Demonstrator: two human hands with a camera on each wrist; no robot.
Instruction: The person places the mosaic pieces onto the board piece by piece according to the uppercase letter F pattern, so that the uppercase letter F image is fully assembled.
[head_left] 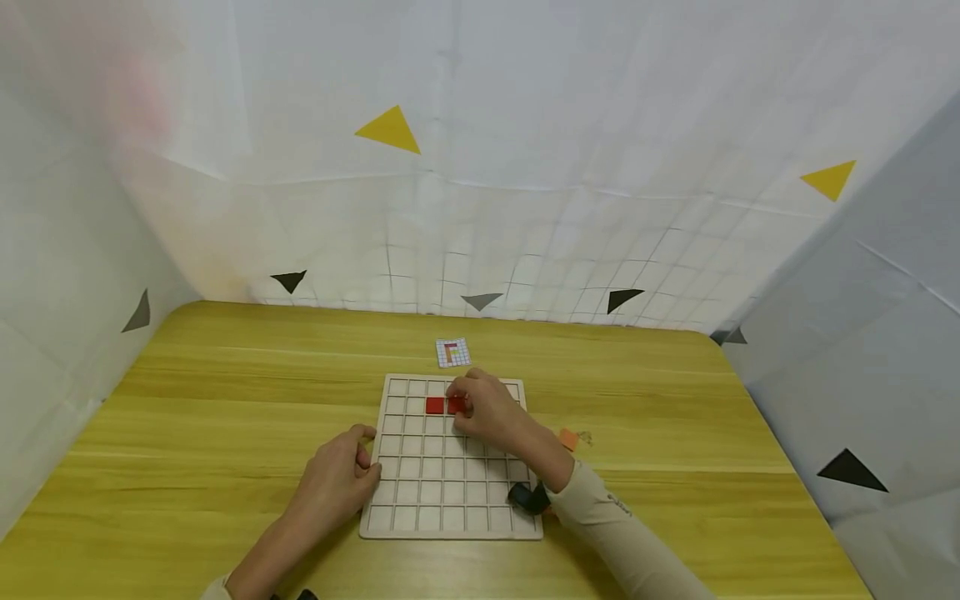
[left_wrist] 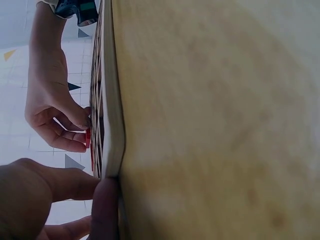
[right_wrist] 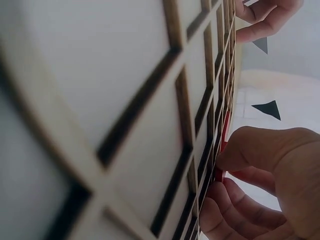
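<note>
A white grid board [head_left: 454, 468] with raised wooden ridges lies on the table. My left hand [head_left: 337, 471] holds its left edge, thumb and fingertips right at the rim; the left wrist view shows fingers [left_wrist: 75, 183] against the board's side. My right hand [head_left: 491, 410] is over the upper part of the grid and pinches a red square tile [head_left: 456, 405], which its fingers partly cover. Directly left of that, another red tile [head_left: 435, 406] sits in a cell of the same row. From the right wrist view, the pinched tile [right_wrist: 219, 175] is between thumb and fingers, close to the ridges.
Behind the board lies a small card [head_left: 453, 352] printed with a coloured grid pattern. An orange piece [head_left: 569, 439] lies right of the board, partly behind the right forearm. A black wrist device [head_left: 529, 497] overlaps the board's lower right. White sheeting [head_left: 525, 167] encloses the table.
</note>
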